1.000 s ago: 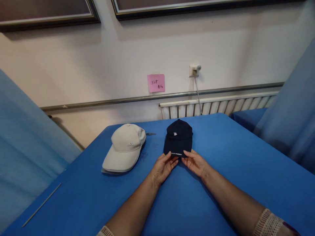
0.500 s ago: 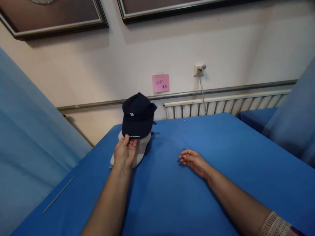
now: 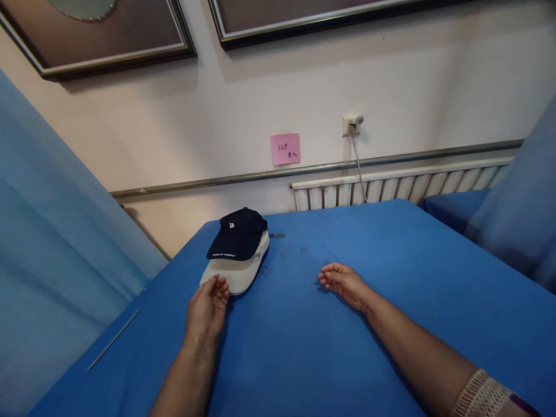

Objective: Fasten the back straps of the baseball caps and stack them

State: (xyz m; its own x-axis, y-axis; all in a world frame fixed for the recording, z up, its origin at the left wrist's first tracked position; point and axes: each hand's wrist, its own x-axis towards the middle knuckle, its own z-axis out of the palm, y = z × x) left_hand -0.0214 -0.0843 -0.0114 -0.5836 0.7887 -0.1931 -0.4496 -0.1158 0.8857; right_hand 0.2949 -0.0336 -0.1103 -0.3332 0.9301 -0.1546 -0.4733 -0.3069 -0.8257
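Observation:
A navy baseball cap (image 3: 238, 236) with white lettering sits on top of a light grey cap (image 3: 241, 277), both at the far left of the blue-covered table (image 3: 286, 347). Just in front of the grey brim is my left hand (image 3: 207, 307), its fingers loosely curled and apart, with nothing in them. It overlaps the brim's front edge; whether it touches the brim I cannot tell. My right hand (image 3: 345, 285) rests near the middle of the table, palm turned inward, fingers relaxed and holding nothing. A strap end (image 3: 277, 235) of the grey cap sticks out to the right.
A thin grey rod (image 3: 113, 340) lies along the table's left side. Blue curtains (image 3: 61, 231) hang on the left and right. Behind the table are a radiator (image 3: 403, 184), a metal pipe (image 3: 243, 179), a plugged-in cord (image 3: 358, 165) and a pink note (image 3: 285, 149) on the wall.
The navy cap, held by its brim in my left hand before, has come down onto the grey cap. My left hand has let go and moved back toward me. The right hand stays put.

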